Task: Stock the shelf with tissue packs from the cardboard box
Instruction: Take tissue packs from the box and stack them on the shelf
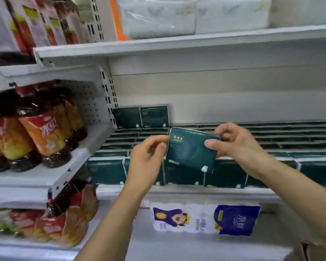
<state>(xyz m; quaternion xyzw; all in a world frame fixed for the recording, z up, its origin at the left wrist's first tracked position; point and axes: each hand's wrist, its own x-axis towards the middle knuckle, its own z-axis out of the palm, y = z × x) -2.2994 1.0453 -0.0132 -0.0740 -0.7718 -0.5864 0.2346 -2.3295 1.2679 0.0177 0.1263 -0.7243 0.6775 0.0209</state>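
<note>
Left hand (149,155) and right hand (235,143) pinch opposite ends of the dark-green rectangular plastic tissue pack (190,150); its long axis runs 9 to 3 o'clock.

Dark green tissue pack (191,148) pinched between both hands above stocked shelf (177,193)

Dark green rectangular tissue pack (190,147) beside the right hand (235,146): smooth plastic film, faint sheen. White shelf ledge (196,193) below: painted metal, matt. Orange-labelled bottles (43,132) left of the left hand (147,159): glossy plastic.
</note>
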